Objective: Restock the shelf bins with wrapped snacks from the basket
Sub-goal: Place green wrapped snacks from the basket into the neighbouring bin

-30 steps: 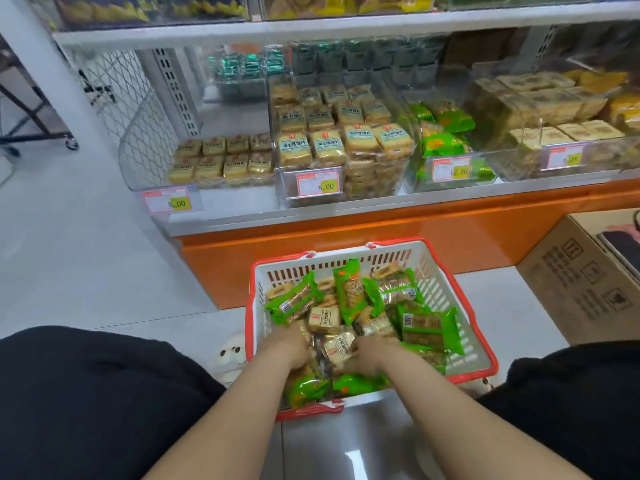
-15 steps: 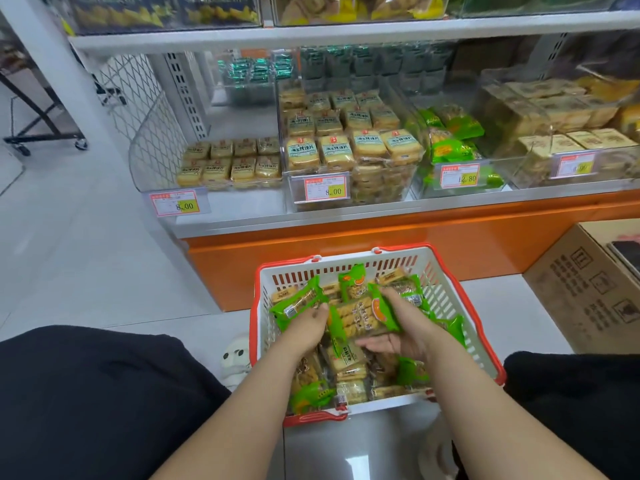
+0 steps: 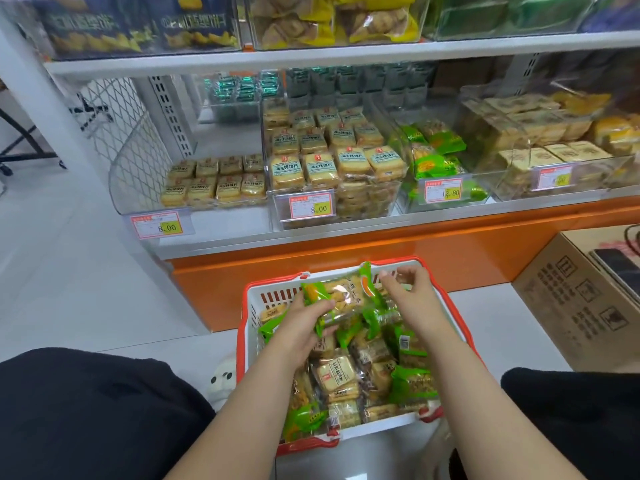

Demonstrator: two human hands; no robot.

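We hold a small bunch of green-ended wrapped snacks (image 3: 341,296) over the far half of the basket (image 3: 465,336), our left hand (image 3: 304,322) gripping its near-left end with the fingers (image 3: 323,308) curled round the wrappers. The bunch's long axis runs from that hand up and away to the right, toward the far rim of the basket, and its free end lies just beside our right hand (image 3: 410,294). That hand hovers with its fingers loosely curled and pointing down; we cannot tell whether they touch a wrapper or hold nothing. The bin with green packs (image 3: 446,168), marked with the 12.80 price tag (image 3: 444,190), sits on the shelf beyond the basket and to its right, so we judge the right hand the nearer one for the carry, with the bunch needing to travel up and away from the basket. How many packs are in the bunch we cannot count: at least two green ends show. There is one basket, piled with many more packs, green ones and tan ones mixed, too overlapped to number. Four clear bins front the shelf beyond the basket; three price tags are legible on them. A cardboard box (image 3: 585,303) stands right of the basket.
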